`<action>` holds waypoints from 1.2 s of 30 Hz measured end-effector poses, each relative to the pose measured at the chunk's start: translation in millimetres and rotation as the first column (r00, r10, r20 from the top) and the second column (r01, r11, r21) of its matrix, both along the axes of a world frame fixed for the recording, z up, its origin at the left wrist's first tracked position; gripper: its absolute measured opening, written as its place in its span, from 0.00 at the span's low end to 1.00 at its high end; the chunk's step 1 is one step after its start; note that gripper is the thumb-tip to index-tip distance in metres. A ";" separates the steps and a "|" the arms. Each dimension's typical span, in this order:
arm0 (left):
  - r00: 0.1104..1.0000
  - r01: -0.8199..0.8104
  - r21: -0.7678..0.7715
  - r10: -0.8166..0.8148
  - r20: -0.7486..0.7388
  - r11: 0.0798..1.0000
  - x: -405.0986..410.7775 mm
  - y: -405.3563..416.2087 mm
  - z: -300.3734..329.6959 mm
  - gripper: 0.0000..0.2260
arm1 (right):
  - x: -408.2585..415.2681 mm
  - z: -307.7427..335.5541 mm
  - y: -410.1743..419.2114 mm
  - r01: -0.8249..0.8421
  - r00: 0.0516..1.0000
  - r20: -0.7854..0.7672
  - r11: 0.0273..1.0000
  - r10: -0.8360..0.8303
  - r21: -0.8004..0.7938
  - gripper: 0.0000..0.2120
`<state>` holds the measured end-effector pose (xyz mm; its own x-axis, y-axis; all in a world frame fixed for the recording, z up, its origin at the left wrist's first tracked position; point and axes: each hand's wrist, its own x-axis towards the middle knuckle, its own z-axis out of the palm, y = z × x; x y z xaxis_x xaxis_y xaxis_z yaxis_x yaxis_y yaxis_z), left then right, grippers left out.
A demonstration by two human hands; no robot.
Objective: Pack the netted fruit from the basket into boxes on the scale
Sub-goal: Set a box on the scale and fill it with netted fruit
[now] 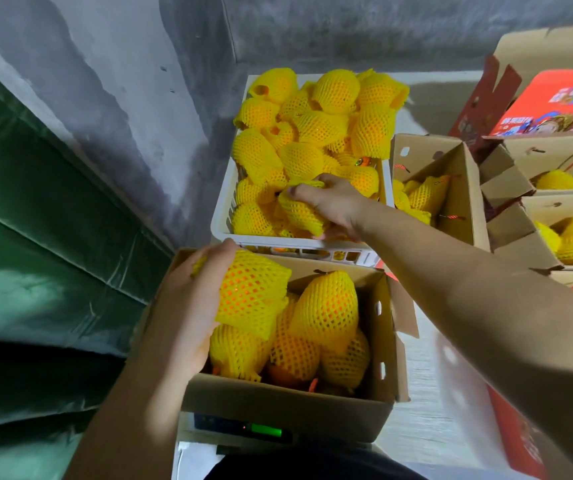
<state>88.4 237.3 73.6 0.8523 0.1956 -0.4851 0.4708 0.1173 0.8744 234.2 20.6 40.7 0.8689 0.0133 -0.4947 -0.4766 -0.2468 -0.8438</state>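
A white plastic basket (222,216) at the centre back is heaped with fruit in yellow foam nets. My right hand (333,202) reaches into its near side and grips one netted fruit (300,211). In front of the basket an open cardboard box (288,407) stands on a scale (264,432) with a lit green display; several netted fruits lie inside. My left hand (191,306) holds another netted fruit (250,292) over the box's left side, orange showing through the net.
To the right stand more open cardboard boxes (465,188) holding netted fruit, and red printed cartons (555,102) behind them. A grey concrete wall (122,81) and a green tarp (36,220) close off the left. A red carton (517,441) lies at the lower right.
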 end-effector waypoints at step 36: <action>0.871 0.333 0.497 -0.463 0.162 0.801 135.5 -40.1 35.5 0.29 | -9.6 -3.1 -51.3 -0.281 0.938 -0.082 0.602 0.336 -0.748 0.45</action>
<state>223.9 197.2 109.1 0.9825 -0.0541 -0.1782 0.1346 -0.4551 0.8802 224.6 -30.8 37.6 0.9113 -0.0586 -0.4076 -0.2078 -0.9201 -0.3321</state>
